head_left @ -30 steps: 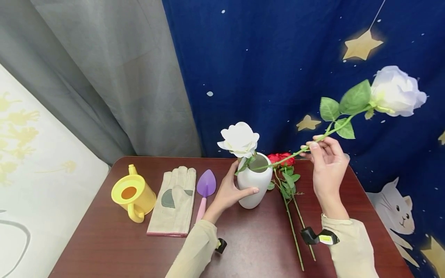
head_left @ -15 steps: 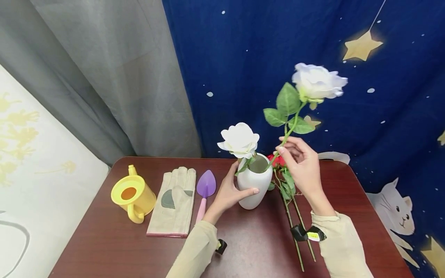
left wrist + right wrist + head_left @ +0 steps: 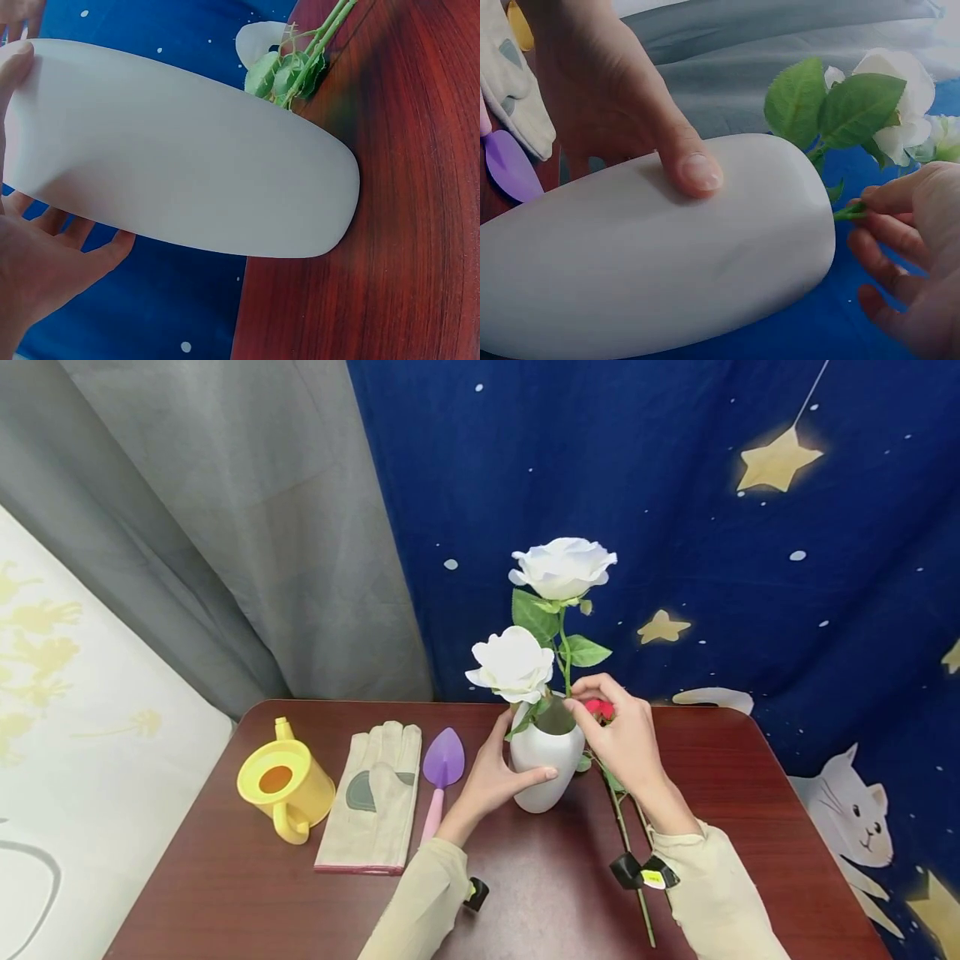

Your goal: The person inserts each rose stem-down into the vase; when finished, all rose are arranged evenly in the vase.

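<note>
One white vase gripped, one stem pinched

Right of centre in the frame, the vase stands on the dark red-brown, wood-grained desk; it is smooth, matte and rounded, with a wide mouth. The left hand grasps its side, thumb across the front. A lower rose leans from the mouth, one leaf over the left rim. Above it rises a higher rose, its ruffled petals white, its leaves toothed and green. The right hand pinches this rose's stem at the right of the mouth; how far it reaches inside is hidden.

At left of the frame, a glossy yellow watering can shows an orange-brown interior; whether it holds anything cannot be told. Beside it lie flat beige cloth gloves with a grey-green patch, then a purple trowel with a pink handle. A red bloom shows partly behind the right hand.
</note>
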Motion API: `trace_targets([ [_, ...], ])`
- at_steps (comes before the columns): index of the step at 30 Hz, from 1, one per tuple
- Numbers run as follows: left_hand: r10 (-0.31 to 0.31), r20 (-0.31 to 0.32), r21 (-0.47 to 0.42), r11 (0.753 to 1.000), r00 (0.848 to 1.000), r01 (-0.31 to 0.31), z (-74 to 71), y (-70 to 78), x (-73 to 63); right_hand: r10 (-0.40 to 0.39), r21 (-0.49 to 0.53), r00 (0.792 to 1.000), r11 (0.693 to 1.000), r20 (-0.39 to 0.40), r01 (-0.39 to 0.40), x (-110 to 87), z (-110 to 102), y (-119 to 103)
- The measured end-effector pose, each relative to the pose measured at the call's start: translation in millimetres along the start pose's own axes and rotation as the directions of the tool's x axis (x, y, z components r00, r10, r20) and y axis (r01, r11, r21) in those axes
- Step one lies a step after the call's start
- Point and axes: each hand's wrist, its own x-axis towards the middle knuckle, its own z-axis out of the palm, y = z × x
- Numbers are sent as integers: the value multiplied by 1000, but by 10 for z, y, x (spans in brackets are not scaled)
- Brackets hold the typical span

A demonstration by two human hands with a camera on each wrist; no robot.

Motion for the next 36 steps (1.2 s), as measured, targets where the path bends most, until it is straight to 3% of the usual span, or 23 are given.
trace_targets([
  [6, 9, 3, -6, 1000, 1000, -9, -1, -13, 5, 28, -84, 996, 996, 83, -21, -16, 36, 1],
  [13, 11, 11, -15, 1000, 1000, -10, -5, -17, -2, 49, -155, 991, 987, 126, -29, -12, 71, -19],
  [23, 9, 3, -5, 1000, 1000, -9, 15, -20, 6, 99, -110, 981, 991, 166, -81, -12, 74, -36],
  [26, 4, 3, 8, 1000, 1000, -4, 25, -20, 10, 151, -21, 968, 989, 199, -149, -38, -28, -73],
  [29, -6, -1, 15, 1000, 1000, 6, 31, -16, 9, 205, 130, 959, 964, 196, -233, -68, -176, -106],
  [33, -16, -5, 4, 1000, 1000, 16, 23, -14, 4, 265, 282, 960, 918, 91, -280, -116, -375, -80],
  [36, -17, -5, 0, 1000, 1000, 17, 10, -11, -2, 328, 347, 945, 884, 17, -313, -184, -489, 16],
])
